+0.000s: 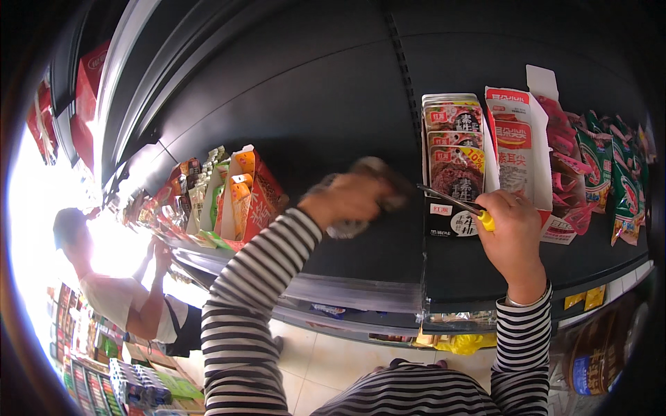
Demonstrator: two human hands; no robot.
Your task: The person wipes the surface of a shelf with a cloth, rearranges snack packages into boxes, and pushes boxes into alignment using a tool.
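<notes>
My right hand (512, 236) grips a screwdriver (486, 219) by its yellow handle. Its metal shaft points left across a black display box (452, 223) of red-and-black snack packets (458, 166). Motion blurs my left hand (346, 200), which is over the dark shelf board (364, 260) to the left of that box. A dark, partly shiny item (391, 186) is in its fingers, too smeared to name. Just right of the black box, behind my right hand, a white-and-red carton (515, 151) holds pale packets.
Farther right are pink packets (562, 156) and green snack bags (622, 182). A red carton (263, 203) and other packets stand on the left. A person (125, 296) with raised hands is in the aisle at left. The shelf's front edge (359, 291) runs below my arms.
</notes>
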